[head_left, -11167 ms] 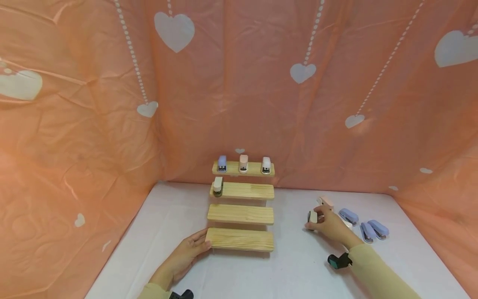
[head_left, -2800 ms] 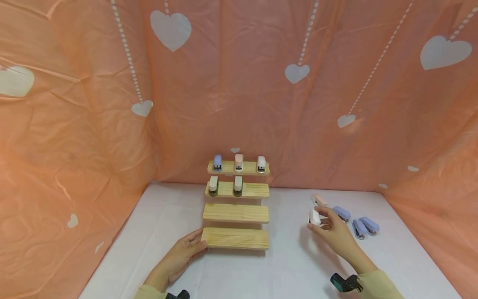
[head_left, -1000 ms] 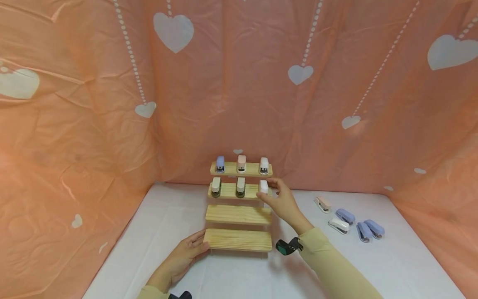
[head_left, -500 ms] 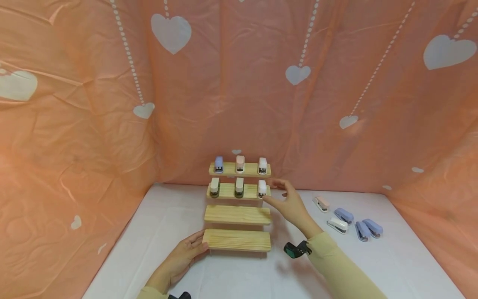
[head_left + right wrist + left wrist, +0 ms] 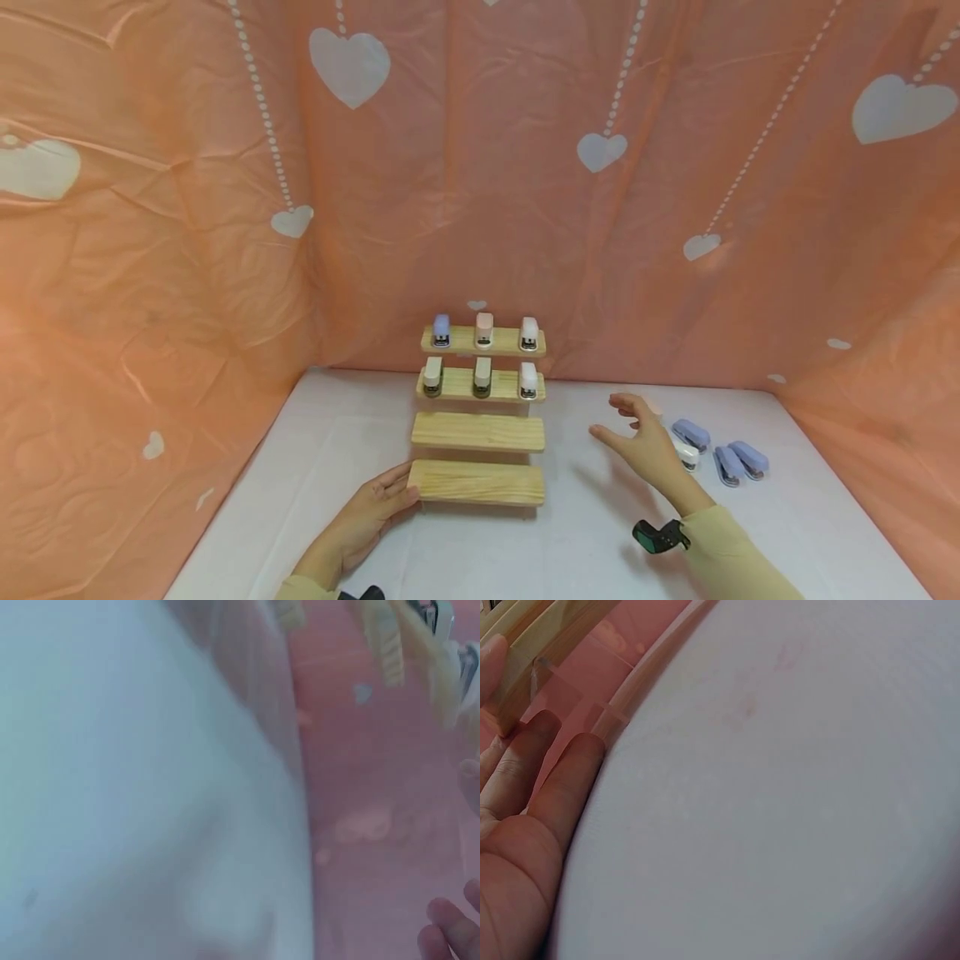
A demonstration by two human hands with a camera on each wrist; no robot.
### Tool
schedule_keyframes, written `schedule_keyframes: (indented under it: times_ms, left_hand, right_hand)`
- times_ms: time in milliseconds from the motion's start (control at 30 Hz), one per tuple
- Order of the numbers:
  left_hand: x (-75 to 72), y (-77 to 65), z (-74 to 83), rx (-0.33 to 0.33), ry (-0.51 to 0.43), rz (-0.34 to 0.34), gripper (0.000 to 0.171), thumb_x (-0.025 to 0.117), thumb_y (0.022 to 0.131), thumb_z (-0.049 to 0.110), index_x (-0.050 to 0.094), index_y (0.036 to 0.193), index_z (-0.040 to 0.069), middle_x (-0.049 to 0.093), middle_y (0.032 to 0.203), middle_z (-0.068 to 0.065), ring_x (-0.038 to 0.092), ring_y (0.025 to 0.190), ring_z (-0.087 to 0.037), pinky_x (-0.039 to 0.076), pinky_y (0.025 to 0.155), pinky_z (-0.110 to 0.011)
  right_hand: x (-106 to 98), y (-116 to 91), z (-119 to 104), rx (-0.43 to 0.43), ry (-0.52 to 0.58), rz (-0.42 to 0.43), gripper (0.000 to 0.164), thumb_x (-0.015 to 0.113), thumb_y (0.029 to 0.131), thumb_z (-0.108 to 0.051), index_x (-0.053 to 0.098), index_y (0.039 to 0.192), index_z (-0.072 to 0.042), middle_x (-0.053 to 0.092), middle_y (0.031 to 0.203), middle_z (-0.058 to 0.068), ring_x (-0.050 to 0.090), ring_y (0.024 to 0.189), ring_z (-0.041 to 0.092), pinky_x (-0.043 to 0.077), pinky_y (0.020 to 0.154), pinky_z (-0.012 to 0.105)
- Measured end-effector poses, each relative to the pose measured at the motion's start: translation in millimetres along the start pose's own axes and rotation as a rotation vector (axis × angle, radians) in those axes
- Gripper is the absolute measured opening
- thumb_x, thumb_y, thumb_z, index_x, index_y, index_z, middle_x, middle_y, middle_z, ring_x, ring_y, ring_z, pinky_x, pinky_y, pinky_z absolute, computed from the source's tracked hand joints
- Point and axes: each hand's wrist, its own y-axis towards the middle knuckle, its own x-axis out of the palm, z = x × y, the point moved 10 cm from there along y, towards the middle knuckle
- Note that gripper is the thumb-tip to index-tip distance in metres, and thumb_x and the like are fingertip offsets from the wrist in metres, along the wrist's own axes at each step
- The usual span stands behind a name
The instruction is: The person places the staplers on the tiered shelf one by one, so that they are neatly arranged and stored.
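My left hand (image 5: 367, 517) grips the left end of the lowest board of a stepped wooden display rack (image 5: 478, 482), thumb on top; in the left wrist view its fingers (image 5: 568, 780) reach past the clear support. The top board bears a lavender mini stapler (image 5: 441, 331), a pink one (image 5: 484, 330) and a white one (image 5: 529, 333). On the second board stand two beige staplers (image 5: 482, 377) and a white stapler (image 5: 528, 381) at the right end. Thumb and fingers apart, my right hand (image 5: 648, 450) holds nothing over the table, beside the loose staplers.
Right of the rack lie a white stapler (image 5: 687, 455), partly covered by the right hand, and several lavender staplers (image 5: 691, 435). A pink stapler (image 5: 655, 407) is mostly hidden behind that hand. An orange-pink curtain (image 5: 480, 208) with white hearts borders the white table (image 5: 315, 450).
Beige and white staplers have been added to the second board. My right hand has let go of the white one and moved right, toward the loose staplers. The left hand stays on the rack.
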Motion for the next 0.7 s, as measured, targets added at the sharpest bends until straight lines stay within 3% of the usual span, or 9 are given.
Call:
schedule_keyframes:
  times_ms: [200, 333, 700]
  left_hand:
    - [0.7, 0.3, -0.1, 0.002, 0.004, -0.003, 0.079, 0.066, 0.093, 0.022, 0.019, 0.149, -0.008, 0.033, 0.148, -0.03, 0.043, 0.131, -0.03, 0.043, 0.104, -0.032]
    - [0.5, 0.3, -0.5, -0.002, 0.001, -0.001, 0.079, 0.067, 0.093, 0.022, 0.019, 0.149, -0.008, 0.033, 0.147, -0.03, 0.043, 0.131, -0.03, 0.043, 0.104, -0.032]
    - [-0.4, 0.9, -0.5, -0.004, 0.01, 0.007, 0.079, 0.067, 0.093, 0.023, 0.02, 0.149, -0.008, 0.034, 0.147, -0.03, 0.043, 0.132, -0.031, 0.043, 0.104, -0.032]
  right_hand:
    - [-17, -16, 26, 0.044, -0.02, -0.008, 0.072, 0.074, 0.084, -0.044, 0.045, 0.135, -0.004, 0.046, 0.139, 0.018, 0.043, 0.123, 0.035, 0.037, 0.1, 0.053]
    - [-27, -24, 41, 0.09, -0.042, -0.013, 0.075, 0.073, 0.084, -0.046, 0.043, 0.137, -0.003, 0.049, 0.136, 0.021, 0.04, 0.126, 0.039, 0.036, 0.102, 0.06]
    - [-47, -33, 65, 0.132, -0.072, 0.001, 0.081, 0.074, 0.084, -0.046, 0.04, 0.138, 0.003, 0.045, 0.138, 0.029, 0.037, 0.129, 0.046, 0.033, 0.102, 0.065]
